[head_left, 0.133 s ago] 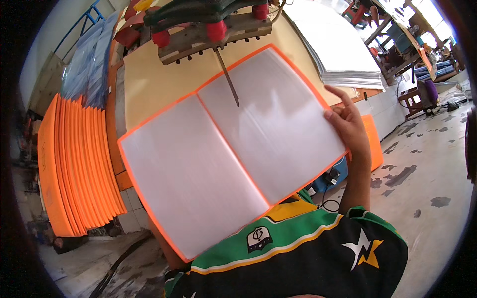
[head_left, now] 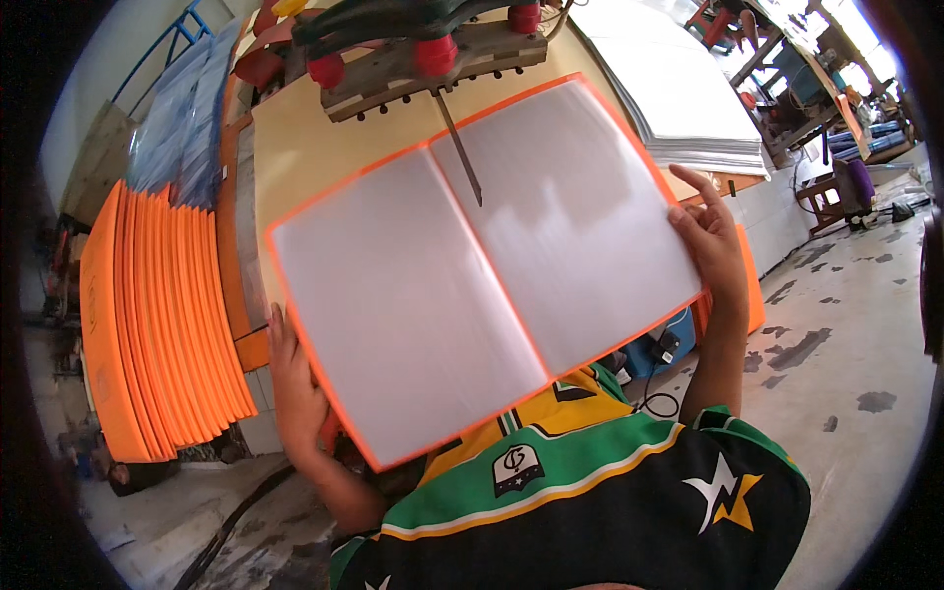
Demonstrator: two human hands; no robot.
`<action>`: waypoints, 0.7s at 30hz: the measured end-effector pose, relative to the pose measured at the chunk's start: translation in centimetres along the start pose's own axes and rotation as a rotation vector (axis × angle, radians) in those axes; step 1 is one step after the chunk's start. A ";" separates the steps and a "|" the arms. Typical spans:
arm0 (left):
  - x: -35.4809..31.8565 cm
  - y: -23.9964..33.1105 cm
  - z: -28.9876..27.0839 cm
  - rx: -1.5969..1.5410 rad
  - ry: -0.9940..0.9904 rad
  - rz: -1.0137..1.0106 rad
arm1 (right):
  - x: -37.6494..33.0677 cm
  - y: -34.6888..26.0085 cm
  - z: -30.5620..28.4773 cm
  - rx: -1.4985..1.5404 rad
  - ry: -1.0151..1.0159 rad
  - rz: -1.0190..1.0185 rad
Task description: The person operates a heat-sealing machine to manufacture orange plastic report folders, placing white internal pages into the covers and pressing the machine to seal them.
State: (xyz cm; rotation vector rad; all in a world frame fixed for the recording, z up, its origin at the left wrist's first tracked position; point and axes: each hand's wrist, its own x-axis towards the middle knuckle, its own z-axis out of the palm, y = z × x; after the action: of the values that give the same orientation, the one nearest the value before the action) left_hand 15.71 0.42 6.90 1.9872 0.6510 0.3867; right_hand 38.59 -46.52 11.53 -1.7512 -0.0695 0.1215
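Note:
An orange-edged folder point(head_left: 393, 315) with clear plastic pockets lies spread open in front of me, tilted, its spine running from far left to near right. My right hand point(head_left: 713, 241) grips its right edge, thumb on top and index finger stretched out past the edge. Beside the left edge is my left hand point(head_left: 298, 388), fingers stretched upward; part of it is hidden by the folder, and I cannot tell if it bears any weight. A thin metal rod point(head_left: 460, 152) reaches over the folder's far edge from a wooden bar with red knobs point(head_left: 433, 74).
Left of the table stands a row of orange folders point(head_left: 162, 324), with clear bluish plastic sheets point(head_left: 182, 118) behind. A stack of white sheets point(head_left: 678, 98) lies at far right on the cream-covered table point(head_left: 285, 167). A blue box point(head_left: 661, 339) with a black cable sits below my right hand.
The folder has shifted to the right and away from me, along with my right hand. My left hand has come out from under the folder to its left edge.

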 end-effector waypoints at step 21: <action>1.4 5.8 6.6 0.610 -0.380 0.654 | -0.5 1.3 5.8 -1.075 0.232 -0.393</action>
State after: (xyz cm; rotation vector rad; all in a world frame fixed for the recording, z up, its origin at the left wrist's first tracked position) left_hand 21.96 -5.66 8.83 2.7491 -0.1752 0.1847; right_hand 37.38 -41.12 9.25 -2.7603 -0.3581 -0.4965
